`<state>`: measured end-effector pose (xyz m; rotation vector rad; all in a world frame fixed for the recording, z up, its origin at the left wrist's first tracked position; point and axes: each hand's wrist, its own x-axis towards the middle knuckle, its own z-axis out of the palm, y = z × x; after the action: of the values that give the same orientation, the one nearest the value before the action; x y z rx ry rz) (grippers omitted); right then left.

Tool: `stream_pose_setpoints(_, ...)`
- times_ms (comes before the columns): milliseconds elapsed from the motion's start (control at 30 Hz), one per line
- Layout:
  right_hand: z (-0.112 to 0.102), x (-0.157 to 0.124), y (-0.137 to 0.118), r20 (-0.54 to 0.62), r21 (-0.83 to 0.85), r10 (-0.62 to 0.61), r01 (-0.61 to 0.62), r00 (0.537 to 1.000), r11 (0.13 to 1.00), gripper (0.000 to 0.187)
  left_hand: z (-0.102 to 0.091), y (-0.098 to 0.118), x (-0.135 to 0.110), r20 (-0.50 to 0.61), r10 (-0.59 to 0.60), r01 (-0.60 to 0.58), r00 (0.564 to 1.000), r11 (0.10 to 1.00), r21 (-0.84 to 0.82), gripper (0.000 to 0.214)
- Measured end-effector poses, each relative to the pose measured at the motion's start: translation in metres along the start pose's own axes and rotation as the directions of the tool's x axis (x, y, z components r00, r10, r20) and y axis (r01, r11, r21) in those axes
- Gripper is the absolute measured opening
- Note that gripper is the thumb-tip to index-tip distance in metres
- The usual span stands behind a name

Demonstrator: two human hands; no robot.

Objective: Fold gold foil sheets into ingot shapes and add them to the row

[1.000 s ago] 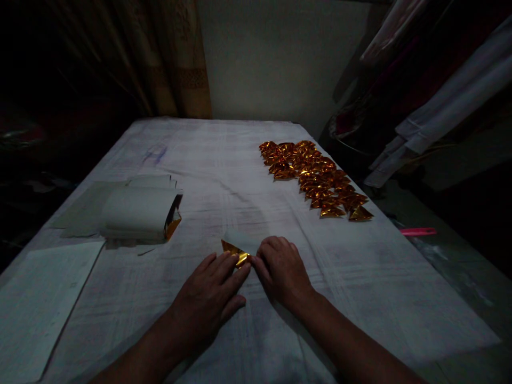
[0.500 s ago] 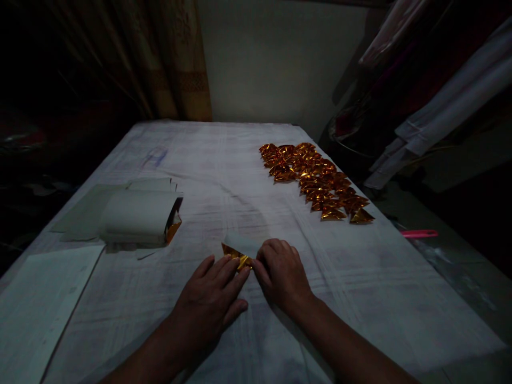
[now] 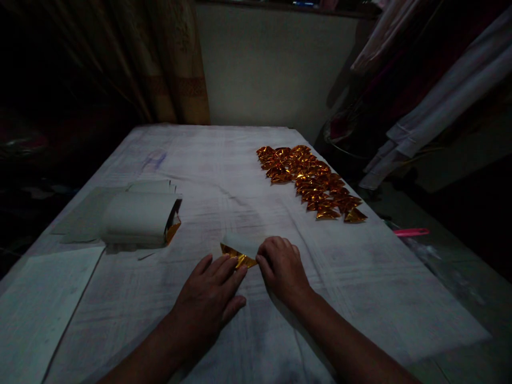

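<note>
A small sheet of gold foil paper point(image 3: 244, 260) lies on the cloth-covered table in front of me, pale backing up and a gold edge folded over along its near side. My left hand point(image 3: 210, 296) rests flat, its fingers stretched out and fingertips pressing on the gold fold. At the sheet's right corner, my right hand point(image 3: 283, 269) has its fingers curled, with thumb and forefinger pinching the paper. The right fingers hide part of that corner.
Several folded gold foil pieces point(image 3: 312, 181) stand in rows at the back right. A curled stack of foil paper point(image 3: 136, 218) and a white sheet point(image 3: 44, 304) lie at left. Beyond the table's right edge is a pink handle point(image 3: 412, 232); clothes point(image 3: 448, 106) hang there.
My right thumb has slid slightly right along the gold fold to the sheet's corner. The left hand stays nearly in place. The camera view has shifted a little.
</note>
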<state>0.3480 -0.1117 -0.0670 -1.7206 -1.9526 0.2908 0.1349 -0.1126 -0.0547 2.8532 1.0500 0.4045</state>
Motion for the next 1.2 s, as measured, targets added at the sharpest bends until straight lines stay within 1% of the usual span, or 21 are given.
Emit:
stream_pose_setpoints(100,0.0,-0.001,0.002,-0.042,0.041,-0.014,0.015,0.999,0.999,0.011,0.0,-0.001,0.001,0.014,0.001,-0.001,1.0,1.0,-0.011,0.039)
stream_pose_setpoints(200,0.0,-0.003,0.001,-0.086,0.066,-0.074,0.08,0.993,0.995,0.009,0.0,0.0,0.003,0.021,0.01,-0.009,1.0,1.0,-0.008,0.039)
stream_pose_setpoints(300,0.0,-0.005,-0.004,-0.04,0.022,-0.12,0.121,0.992,0.992,0.007,-0.002,0.0,0.004,0.021,0.018,-0.018,1.0,1.0,0.004,0.04)
stream_pose_setpoints(400,0.001,-0.004,-0.006,0.002,-0.005,-0.091,0.091,0.996,0.996,0.01,-0.003,-0.002,0.003,0.018,0.027,-0.027,0.999,1.0,0.011,0.04)
stream_pose_setpoints(600,0.001,-0.004,-0.005,0.001,-0.007,-0.06,0.06,0.998,0.998,0.011,-0.003,-0.022,-0.006,0.005,0.155,-0.155,0.988,0.988,0.007,0.04)
stream_pose_setpoints(700,0.0,-0.004,-0.006,-0.004,0.016,-0.094,0.094,0.996,0.995,0.008,-0.002,-0.028,-0.009,0.014,0.178,-0.178,0.984,0.984,0.009,0.041)
stream_pose_setpoints(800,-0.001,-0.005,-0.008,-0.014,0.058,-0.142,0.142,0.99,0.988,0.021,-0.003,-0.028,-0.01,0.025,0.178,-0.178,0.984,0.984,-0.002,0.046)
stream_pose_setpoints(833,-0.001,-0.005,-0.008,-0.013,0.07,-0.15,0.151,0.989,0.986,0.02,-0.003,-0.027,-0.01,0.024,0.167,-0.167,0.986,0.986,-0.004,0.049)
stream_pose_setpoints(900,-0.001,-0.005,-0.008,-0.009,0.093,-0.159,0.159,0.987,0.983,0.011,-0.005,-0.025,-0.01,0.022,0.149,-0.149,0.989,0.989,-0.004,0.054)
stream_pose_setpoints(967,0.0,-0.006,-0.006,-0.013,0.107,-0.152,0.153,0.988,0.982,0.006,-0.006,-0.023,-0.01,0.017,0.149,-0.149,0.989,0.989,0.002,0.054)
stream_pose_setpoints(1200,0.003,-0.006,-0.006,-0.037,0.065,-0.077,0.079,0.996,0.995,0.012,-0.004,-0.023,-0.008,-0.016,0.172,-0.171,0.985,0.985,0.027,0.052)
